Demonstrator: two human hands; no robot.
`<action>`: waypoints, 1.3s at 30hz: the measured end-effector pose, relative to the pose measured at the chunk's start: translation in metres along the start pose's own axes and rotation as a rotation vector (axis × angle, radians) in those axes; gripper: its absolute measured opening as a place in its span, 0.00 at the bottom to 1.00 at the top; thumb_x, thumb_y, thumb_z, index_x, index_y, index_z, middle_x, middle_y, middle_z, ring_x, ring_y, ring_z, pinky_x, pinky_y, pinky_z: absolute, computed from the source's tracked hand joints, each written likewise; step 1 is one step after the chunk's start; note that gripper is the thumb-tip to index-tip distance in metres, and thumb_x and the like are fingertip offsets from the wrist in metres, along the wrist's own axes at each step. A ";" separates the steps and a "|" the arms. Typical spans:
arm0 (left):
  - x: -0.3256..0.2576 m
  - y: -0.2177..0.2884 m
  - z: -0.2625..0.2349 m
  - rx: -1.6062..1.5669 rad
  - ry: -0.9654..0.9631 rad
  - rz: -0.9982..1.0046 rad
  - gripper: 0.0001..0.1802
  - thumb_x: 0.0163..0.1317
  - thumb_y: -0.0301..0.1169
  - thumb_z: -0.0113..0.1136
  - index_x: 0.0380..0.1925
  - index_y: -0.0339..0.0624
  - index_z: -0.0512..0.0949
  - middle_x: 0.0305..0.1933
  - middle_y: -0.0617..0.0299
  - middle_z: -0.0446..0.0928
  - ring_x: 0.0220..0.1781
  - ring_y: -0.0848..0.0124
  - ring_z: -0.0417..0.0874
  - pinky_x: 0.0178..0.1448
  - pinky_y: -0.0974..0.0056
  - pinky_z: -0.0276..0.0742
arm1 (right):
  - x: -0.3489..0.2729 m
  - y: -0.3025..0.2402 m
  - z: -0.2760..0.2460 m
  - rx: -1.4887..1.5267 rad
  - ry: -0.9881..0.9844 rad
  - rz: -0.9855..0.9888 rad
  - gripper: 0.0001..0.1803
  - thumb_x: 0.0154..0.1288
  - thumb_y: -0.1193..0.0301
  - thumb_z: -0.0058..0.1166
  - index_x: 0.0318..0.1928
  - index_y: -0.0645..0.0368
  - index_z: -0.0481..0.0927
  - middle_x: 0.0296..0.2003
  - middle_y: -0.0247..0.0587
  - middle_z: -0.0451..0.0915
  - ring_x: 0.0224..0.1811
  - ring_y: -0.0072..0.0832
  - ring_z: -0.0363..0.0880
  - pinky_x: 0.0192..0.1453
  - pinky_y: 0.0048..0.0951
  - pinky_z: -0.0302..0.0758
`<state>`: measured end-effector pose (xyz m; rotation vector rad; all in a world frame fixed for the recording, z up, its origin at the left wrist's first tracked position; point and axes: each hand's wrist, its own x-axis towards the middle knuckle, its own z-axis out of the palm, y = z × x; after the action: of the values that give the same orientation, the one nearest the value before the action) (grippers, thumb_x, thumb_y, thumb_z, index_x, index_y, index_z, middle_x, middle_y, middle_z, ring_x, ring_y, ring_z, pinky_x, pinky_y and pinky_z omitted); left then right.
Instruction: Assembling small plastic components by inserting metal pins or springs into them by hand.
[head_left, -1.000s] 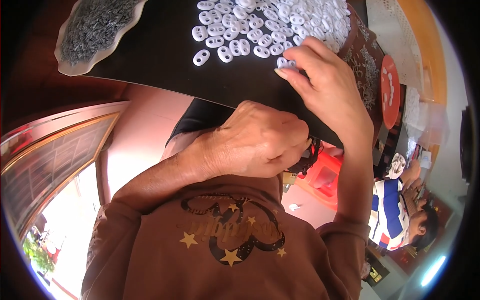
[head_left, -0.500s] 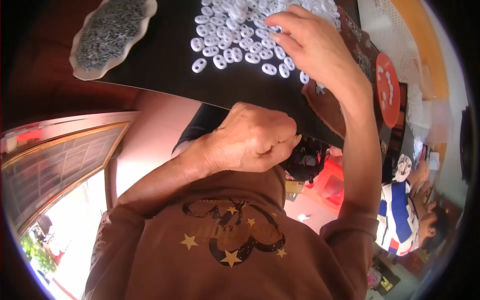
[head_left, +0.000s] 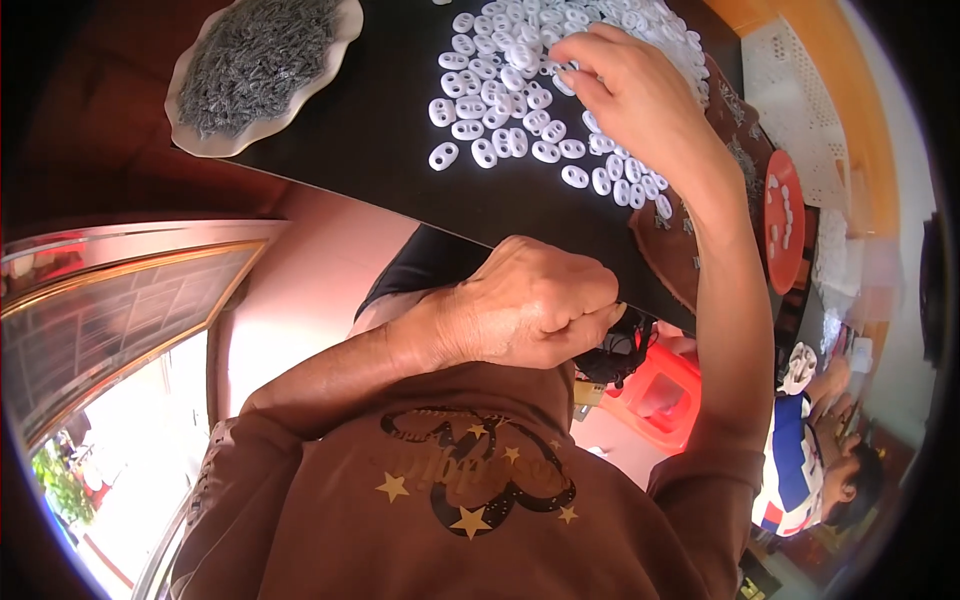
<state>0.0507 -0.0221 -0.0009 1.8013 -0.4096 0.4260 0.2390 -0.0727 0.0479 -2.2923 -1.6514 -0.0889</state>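
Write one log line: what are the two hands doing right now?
left hand: fisted at black table edge | right hand: fingers in white oval pieces | scalloped dish: grey bits

— What do you have on the head view?

— I see the right hand (head_left: 640,95) reaching far over a black tabletop (head_left: 370,130), fingertips (head_left: 570,75) down among a spread of small white oval pieces (head_left: 510,100). The left hand (head_left: 530,310) sits nearer, curled into a fist at the table's near edge; I can't tell what it grips.

— Anything else on the table?

— At the far left, a pale wavy-rimmed dish (head_left: 215,142) heaped with small grey metal bits (head_left: 255,55). To the right, a round red lid (head_left: 783,220). Another person (head_left: 815,470) sits low at the right.
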 end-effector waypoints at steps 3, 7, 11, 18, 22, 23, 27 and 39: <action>0.000 -0.001 0.000 -0.004 0.026 0.026 0.11 0.53 0.25 0.59 0.16 0.41 0.69 0.17 0.58 0.67 0.17 0.57 0.71 0.20 0.57 0.64 | 0.006 -0.007 0.001 -0.087 -0.034 -0.011 0.07 0.60 0.73 0.52 0.39 0.60 0.76 0.34 0.43 0.74 0.37 0.45 0.74 0.39 0.41 0.70; -0.003 -0.005 0.000 0.019 0.042 0.040 0.11 0.52 0.26 0.60 0.16 0.42 0.69 0.17 0.59 0.68 0.18 0.57 0.72 0.20 0.58 0.65 | -0.002 -0.018 0.003 -0.201 -0.174 0.051 0.06 0.60 0.73 0.52 0.38 0.60 0.76 0.36 0.42 0.74 0.39 0.46 0.75 0.40 0.43 0.72; -0.005 -0.004 -0.001 0.032 0.039 0.041 0.12 0.52 0.26 0.61 0.16 0.42 0.68 0.17 0.59 0.68 0.18 0.58 0.72 0.20 0.57 0.65 | -0.007 -0.022 0.010 -0.233 -0.133 0.039 0.05 0.61 0.73 0.52 0.37 0.60 0.75 0.35 0.41 0.74 0.37 0.46 0.75 0.39 0.42 0.72; -0.005 -0.004 0.002 0.017 0.025 0.031 0.12 0.54 0.26 0.60 0.16 0.41 0.68 0.17 0.59 0.68 0.18 0.58 0.72 0.20 0.58 0.65 | -0.020 -0.015 0.009 0.003 0.021 0.012 0.05 0.61 0.75 0.53 0.35 0.63 0.76 0.29 0.42 0.74 0.29 0.42 0.73 0.33 0.35 0.70; -0.002 0.001 -0.002 -0.038 -0.001 -0.012 0.11 0.58 0.25 0.58 0.18 0.39 0.70 0.18 0.56 0.67 0.19 0.56 0.71 0.22 0.57 0.65 | -0.043 -0.031 -0.017 0.319 0.094 0.102 0.03 0.61 0.78 0.54 0.34 0.66 0.75 0.25 0.37 0.70 0.24 0.23 0.69 0.29 0.24 0.64; -0.001 0.004 -0.003 -0.098 0.036 -0.059 0.10 0.60 0.25 0.56 0.20 0.38 0.71 0.19 0.56 0.66 0.19 0.58 0.70 0.23 0.59 0.65 | -0.054 -0.039 -0.026 0.345 0.092 0.152 0.04 0.61 0.78 0.54 0.34 0.67 0.74 0.25 0.33 0.69 0.26 0.16 0.67 0.29 0.20 0.63; 0.003 0.020 -0.005 -0.378 0.103 -0.444 0.15 0.71 0.37 0.44 0.33 0.37 0.74 0.26 0.63 0.70 0.29 0.77 0.69 0.35 0.70 0.65 | -0.097 -0.066 -0.049 0.562 0.184 0.283 0.03 0.60 0.80 0.54 0.32 0.69 0.74 0.25 0.35 0.71 0.25 0.18 0.67 0.29 0.20 0.64; 0.004 0.031 0.020 -0.376 0.166 -0.369 0.11 0.70 0.29 0.48 0.30 0.33 0.72 0.25 0.65 0.69 0.25 0.78 0.64 0.30 0.73 0.62 | -0.147 -0.077 -0.032 0.504 0.333 0.143 0.06 0.63 0.77 0.53 0.30 0.65 0.71 0.20 0.42 0.64 0.18 0.34 0.63 0.22 0.32 0.60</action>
<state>0.0408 -0.0495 0.0221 1.4215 -0.0308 0.2182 0.1223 -0.1942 0.0607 -1.8822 -1.1773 -0.0162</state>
